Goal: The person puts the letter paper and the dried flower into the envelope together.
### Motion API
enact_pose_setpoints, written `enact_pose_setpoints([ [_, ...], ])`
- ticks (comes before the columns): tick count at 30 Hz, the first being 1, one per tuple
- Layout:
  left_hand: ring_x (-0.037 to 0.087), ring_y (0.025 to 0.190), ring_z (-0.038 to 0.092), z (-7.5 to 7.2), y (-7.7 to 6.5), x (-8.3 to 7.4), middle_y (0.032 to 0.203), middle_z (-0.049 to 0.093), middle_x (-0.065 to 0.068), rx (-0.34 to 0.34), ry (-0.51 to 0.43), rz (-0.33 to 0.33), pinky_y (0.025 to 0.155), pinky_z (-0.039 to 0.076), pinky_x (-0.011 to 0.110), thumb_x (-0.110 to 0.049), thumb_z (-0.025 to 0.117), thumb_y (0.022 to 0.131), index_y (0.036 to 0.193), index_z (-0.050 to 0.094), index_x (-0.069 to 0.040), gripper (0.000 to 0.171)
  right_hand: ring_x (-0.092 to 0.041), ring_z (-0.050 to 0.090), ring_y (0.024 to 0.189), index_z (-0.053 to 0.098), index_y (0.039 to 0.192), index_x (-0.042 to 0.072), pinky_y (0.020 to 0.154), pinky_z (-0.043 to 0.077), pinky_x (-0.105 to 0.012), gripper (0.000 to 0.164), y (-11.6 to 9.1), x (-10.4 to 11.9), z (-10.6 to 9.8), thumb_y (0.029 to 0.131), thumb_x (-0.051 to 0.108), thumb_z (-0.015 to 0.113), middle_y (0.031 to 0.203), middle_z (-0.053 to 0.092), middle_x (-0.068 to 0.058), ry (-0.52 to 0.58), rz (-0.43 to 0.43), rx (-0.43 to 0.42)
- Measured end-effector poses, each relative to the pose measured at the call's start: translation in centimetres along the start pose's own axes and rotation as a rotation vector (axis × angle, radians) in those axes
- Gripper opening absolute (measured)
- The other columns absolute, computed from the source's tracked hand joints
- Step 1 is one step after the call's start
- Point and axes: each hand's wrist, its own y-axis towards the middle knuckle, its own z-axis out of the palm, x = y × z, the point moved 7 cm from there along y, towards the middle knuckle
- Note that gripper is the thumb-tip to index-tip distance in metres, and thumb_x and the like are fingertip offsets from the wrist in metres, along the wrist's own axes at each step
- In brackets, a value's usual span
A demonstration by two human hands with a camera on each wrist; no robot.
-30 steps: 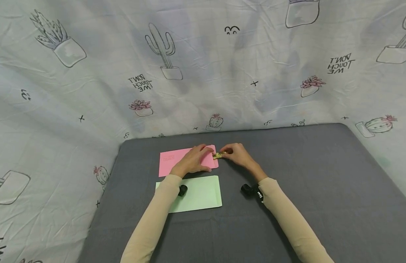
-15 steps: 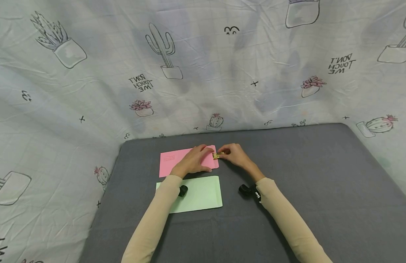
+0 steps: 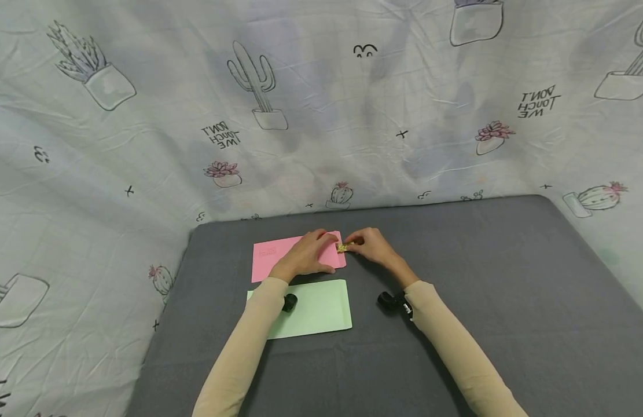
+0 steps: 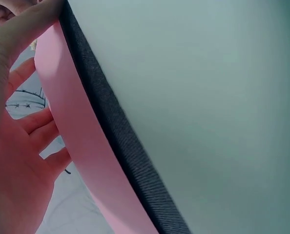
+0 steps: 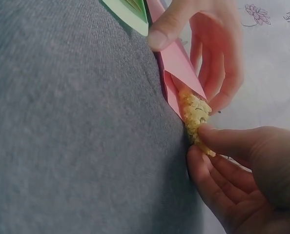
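Observation:
A pink envelope [image 3: 271, 256] lies toward the back of the table, its right end gaping in the right wrist view. My left hand [image 3: 305, 253] spans it, holding it between the thumb at the near edge and fingers at the far side. My right hand [image 3: 373, 245] pinches a yellow, bumpy, sparkly strip [image 5: 196, 114] between thumb and fingers. Part of this strip sits inside the envelope's mouth; its exact kind is unclear. Closer to me lies a pale green envelope [image 3: 316, 307], partly covered by my left forearm.
Grey cloth covers the table [image 3: 456, 278]. Behind and to the left hangs a white curtain [image 3: 321, 87] printed with cacti. Black wrist cameras, such as the right one [image 3: 389, 301], jut inward from both wrists.
My right hand has shifted slightly left, and less of the yellow strip shows outside the pink envelope. The left hand and both envelopes have stayed in place.

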Motion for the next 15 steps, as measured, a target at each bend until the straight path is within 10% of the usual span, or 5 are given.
enact_pose_setpoints([
  [15, 0.028, 0.127, 0.046, 0.04, -0.07, -0.50, 0.140, 0.046, 0.010, 0.011, 0.010, 0.019, 0.107, 0.039, 0.045, -0.048, 0.080, 0.078, 0.141, 0.047, -0.024, 0.075, -0.013, 0.064, 0.071, 0.075, 0.100, -0.001, 0.064, 0.052, -0.026, 0.016, -0.11, 0.48, 0.12, 0.087, 0.008, 0.074, 0.089, 0.073, -0.011, 0.028, -0.001, -0.003],
])
